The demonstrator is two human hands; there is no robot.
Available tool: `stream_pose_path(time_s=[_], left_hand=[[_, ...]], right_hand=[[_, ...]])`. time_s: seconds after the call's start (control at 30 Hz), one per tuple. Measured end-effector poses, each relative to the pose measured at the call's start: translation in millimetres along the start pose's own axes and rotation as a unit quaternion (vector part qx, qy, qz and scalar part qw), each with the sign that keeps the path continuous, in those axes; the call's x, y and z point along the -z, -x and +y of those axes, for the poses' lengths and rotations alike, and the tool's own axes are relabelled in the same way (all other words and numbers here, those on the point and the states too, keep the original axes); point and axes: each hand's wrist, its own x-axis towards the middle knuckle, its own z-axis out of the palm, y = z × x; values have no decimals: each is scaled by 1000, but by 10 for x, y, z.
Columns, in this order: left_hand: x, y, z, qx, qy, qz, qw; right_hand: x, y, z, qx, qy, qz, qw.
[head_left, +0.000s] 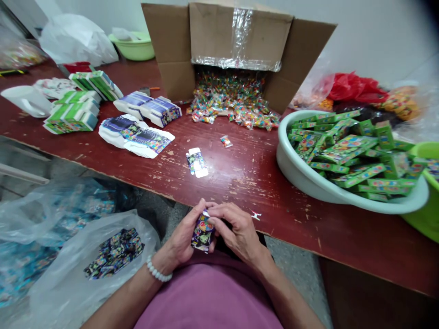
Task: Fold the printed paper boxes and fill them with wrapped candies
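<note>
A small dark printed candy box [203,234] is upright between my hands, just off the table's front edge. My left hand [184,233] is wrapped round its side, with a pale bead bracelet on the wrist. At the box's top end, the fingers of my right hand [236,228] pinch the white flap. Whether anything is inside the box is hidden. Beyond my hands lies a box blank [196,163], partly unfolded with its white inside showing. One wrapped candy [226,141] rests a little farther back.
An open carton [240,36] spills wrapped candies [233,103] at the back. Flat box blanks [137,135] and strapped bundles [73,112] lie left. On the right, a pale basin [284,155] holds green boxes [346,151]. Plastic bags [144,224] with dark boxes stand on the floor.
</note>
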Motion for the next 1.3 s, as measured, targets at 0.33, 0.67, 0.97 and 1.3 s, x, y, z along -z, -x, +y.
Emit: stream_pose_path(time_s=[0.33, 0.67, 0.97, 1.3], left_hand=[[-42, 2, -25, -27, -103, 12, 994], [-59, 17, 47, -38, -70, 43, 996], [1, 10, -2, -38, -112, 33, 992], [-21, -32, 6, -42, -7, 111, 993]], right_hand=[[-1, -108, 31, -229, -326, 16, 917], [-70, 59, 43, -137, -102, 40, 985], [9, -86, -16, -226, -265, 0, 937], [30, 68, -56, 11, 83, -31, 996]])
